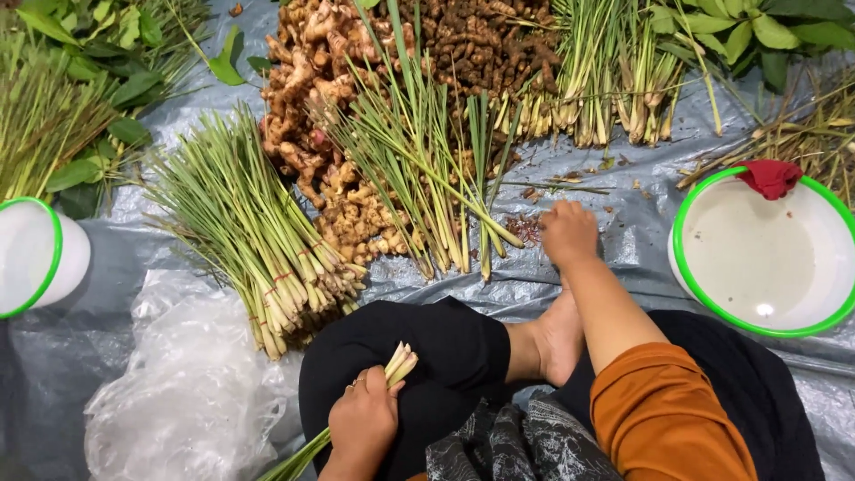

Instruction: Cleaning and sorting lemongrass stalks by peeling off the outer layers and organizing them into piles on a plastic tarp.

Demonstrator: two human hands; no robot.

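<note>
1. Gripping a small bunch of lemongrass stalks (392, 370), the left hand (363, 426) has its fingers closed around them, above the knee at the near edge of the grey tarp (623, 214).
2. The right hand (568, 233) rests on the tarp, fingers curled down; whether it holds anything, I cannot tell.
3. It is just beside the loose lemongrass (427, 178), with the ginger pile (321, 98) behind.
4. A white bowl with green rim (712, 303) stands at the right edge.
</note>
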